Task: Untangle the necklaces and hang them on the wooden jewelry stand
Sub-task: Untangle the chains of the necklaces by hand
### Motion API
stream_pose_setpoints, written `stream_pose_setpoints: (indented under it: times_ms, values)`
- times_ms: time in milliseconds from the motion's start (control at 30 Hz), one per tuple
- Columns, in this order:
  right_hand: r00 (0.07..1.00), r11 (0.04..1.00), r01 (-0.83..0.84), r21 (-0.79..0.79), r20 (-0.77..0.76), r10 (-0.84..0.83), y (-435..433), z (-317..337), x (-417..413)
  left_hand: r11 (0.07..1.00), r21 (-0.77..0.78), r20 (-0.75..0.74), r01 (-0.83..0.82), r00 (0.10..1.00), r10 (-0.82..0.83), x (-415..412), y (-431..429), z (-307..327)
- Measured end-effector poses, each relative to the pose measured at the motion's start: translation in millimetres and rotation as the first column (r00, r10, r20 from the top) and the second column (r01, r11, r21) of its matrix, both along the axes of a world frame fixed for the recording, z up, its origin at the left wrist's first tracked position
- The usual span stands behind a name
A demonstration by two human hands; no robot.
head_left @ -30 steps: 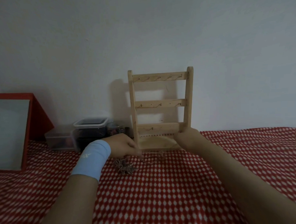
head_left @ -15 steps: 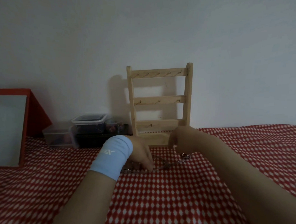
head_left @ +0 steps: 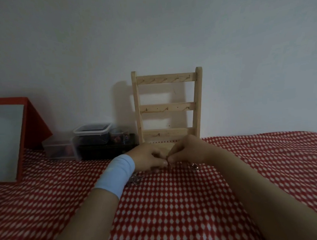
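Both hands meet just in front of the stand's (head_left: pixel 167 108) base, knuckles nearly touching. The left hand (head_left: pixel 148 159), with a pale blue wristband (head_left: pixel 116 175) on its wrist, has its fingers curled and pinches the necklaces (head_left: pixel 134 180) between thumb and forefinger. The right hand (head_left: pixel 187 151) pinches them the same way, fingertip to fingertip with the left. The strand between the fingertips is too fine to make out. A tangled clump of chain lies on the red dotted cloth (head_left: pixel 175 209) in front of the stand, under the left wrist, and a small shiny bit shows below the right hand. The stand is upright against the wall (head_left: pixel 242 63), its hooks bare. Left of the stand sit plastic boxes (head_left: pixel 92 134), and farther left a red-framed panel (head_left: pixel 7 141).
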State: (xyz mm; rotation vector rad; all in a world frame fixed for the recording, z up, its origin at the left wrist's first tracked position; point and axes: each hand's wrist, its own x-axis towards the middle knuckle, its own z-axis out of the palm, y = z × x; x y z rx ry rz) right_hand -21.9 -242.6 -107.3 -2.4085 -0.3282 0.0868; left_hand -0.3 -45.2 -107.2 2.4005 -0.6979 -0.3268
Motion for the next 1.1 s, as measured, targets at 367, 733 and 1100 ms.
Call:
stream_pose_setpoints:
  times_ms: [367, 733, 1100]
  values:
    - [0.983, 0.927, 0.100, 0.361, -0.183, -0.035, 1.1, 6.8, -6.3, 0.941, -0.320, 0.040, -0.110, 0.991, 0.130, 4.4, 5.3, 3.4]
    - [0.991, 0.819, 0.062, 0.571, -0.135, 0.019, 10.5, 3.1, -4.3, 0.895, -0.429, -0.021, -0.121, 0.992, 0.125, 2.1, 0.5, 8.8]
    - [0.987, 0.916, -0.013, 0.402, -0.139, 0.075, 21.2, 2.6, -9.5, 0.869, -0.478, -0.025, -0.130, 0.991, 0.134, 1.6, -2.9, 12.8]
